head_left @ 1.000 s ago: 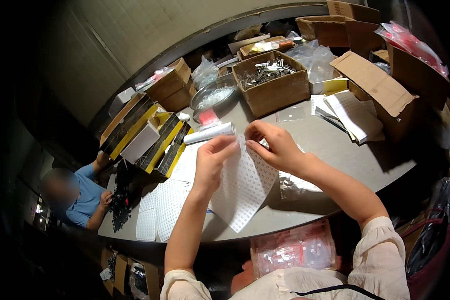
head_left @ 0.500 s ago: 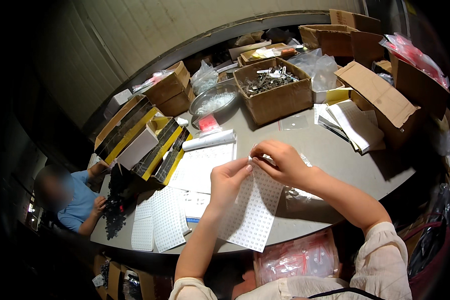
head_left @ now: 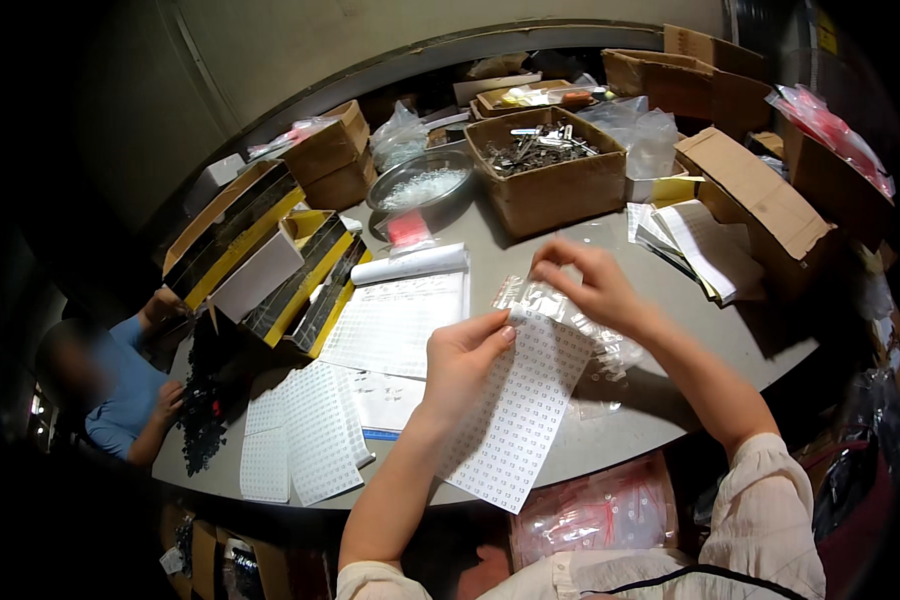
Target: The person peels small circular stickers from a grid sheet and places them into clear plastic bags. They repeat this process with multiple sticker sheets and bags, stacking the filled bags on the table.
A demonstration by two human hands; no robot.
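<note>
1. A white label sheet is pinched along its upper edge by the left hand, thumb and fingers being clamped on the paper.
2. The label sheet is held below and to the right of the left hand's fingertips, slanted toward the person, with its printed rows facing up.
3. The right hand is held just beyond the sheet's upper edge, with fingers bent toward the thumb; whether anything is gripped there cannot be told.
4. Clear plastic packets are spread beneath and just beside the right hand, above the gray table.
5. An open notepad is laid to the left of the left hand, and loose printed sheets are placed farther left, nearer the person.
6. A cardboard box is filled with metal parts beyond the right hand.
7. A co-worker's hand is seen well left of the left hand, beside small black parts.
</note>
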